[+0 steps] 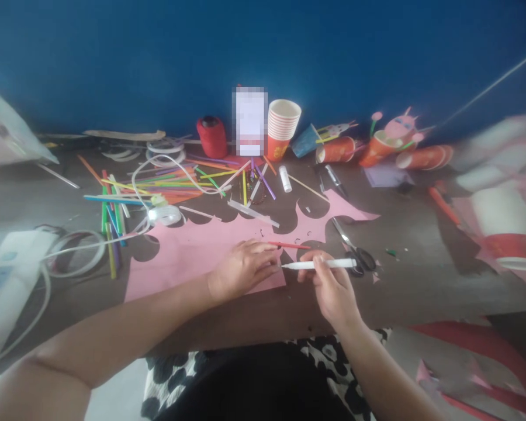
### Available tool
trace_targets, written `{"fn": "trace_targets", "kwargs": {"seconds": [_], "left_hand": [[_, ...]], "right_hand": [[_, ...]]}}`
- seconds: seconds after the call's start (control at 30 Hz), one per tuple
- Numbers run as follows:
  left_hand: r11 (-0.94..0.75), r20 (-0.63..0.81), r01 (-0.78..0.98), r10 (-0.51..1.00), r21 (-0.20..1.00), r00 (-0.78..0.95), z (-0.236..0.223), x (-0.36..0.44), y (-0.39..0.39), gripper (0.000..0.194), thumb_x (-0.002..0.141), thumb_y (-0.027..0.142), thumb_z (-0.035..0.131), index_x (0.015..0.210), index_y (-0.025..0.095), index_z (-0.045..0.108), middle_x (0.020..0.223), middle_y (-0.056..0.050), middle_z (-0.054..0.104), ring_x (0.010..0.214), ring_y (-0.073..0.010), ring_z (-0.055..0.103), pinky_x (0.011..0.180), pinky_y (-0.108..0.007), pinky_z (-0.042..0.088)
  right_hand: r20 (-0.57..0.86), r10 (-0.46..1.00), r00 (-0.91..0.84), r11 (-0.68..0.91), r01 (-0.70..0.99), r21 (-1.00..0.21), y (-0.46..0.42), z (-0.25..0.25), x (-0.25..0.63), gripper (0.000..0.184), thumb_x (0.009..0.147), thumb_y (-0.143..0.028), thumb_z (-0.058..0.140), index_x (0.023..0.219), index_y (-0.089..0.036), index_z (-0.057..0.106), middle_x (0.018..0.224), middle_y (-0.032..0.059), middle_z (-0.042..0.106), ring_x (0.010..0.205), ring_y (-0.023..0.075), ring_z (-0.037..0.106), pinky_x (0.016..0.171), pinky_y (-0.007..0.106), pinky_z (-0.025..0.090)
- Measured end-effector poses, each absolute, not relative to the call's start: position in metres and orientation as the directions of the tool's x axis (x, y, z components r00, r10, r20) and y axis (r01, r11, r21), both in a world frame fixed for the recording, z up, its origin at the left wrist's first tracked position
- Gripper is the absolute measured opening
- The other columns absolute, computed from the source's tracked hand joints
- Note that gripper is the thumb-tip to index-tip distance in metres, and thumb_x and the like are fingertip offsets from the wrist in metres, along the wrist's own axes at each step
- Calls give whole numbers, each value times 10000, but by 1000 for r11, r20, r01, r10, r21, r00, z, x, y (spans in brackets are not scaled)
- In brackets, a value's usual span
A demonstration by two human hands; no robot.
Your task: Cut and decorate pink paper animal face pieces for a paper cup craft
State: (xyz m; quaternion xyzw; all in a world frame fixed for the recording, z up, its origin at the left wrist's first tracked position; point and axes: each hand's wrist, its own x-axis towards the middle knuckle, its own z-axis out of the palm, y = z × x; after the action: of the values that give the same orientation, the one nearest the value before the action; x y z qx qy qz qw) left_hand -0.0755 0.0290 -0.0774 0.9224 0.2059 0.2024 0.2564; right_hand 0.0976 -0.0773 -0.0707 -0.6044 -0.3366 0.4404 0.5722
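My right hand [333, 289] grips a white marker [328, 265] with a slim pointed tip, held level with the tip facing left. My left hand [245, 272] is over pink paper [188, 257], its fingers drawn together at the marker's tip. Whatever they pinch is too small to make out. Curved cut-outs notch the paper's far edge. Just beyond my fingertips lies a thin red stick or pen [296, 245]. Scissors [363, 259] with black handles lie right of the paper, partly behind the marker and my right hand.
Coloured sticks [170, 186] are scattered behind the paper. Stacked paper cups [284, 126], a red spool [211, 137] and decorated cups [379, 149] line the blue wall. A white power strip [13, 275] with cables sits left. A white cup [508, 222] stands right.
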Motion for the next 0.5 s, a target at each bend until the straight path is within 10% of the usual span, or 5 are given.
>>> {"fn": "trace_targets", "kwargs": {"seconds": [0.5], "left_hand": [[-759, 252, 282, 502, 586, 827, -73, -78, 28, 298, 858, 414, 536, 1016, 171, 606, 1100, -83, 649, 1038, -202, 592, 910, -374, 449]], "right_hand": [[-247, 926, 284, -228, -98, -969, -70, -72, 87, 218, 842, -408, 566, 857, -192, 593, 647, 11, 621, 561, 150, 579, 503, 259, 481]]}}
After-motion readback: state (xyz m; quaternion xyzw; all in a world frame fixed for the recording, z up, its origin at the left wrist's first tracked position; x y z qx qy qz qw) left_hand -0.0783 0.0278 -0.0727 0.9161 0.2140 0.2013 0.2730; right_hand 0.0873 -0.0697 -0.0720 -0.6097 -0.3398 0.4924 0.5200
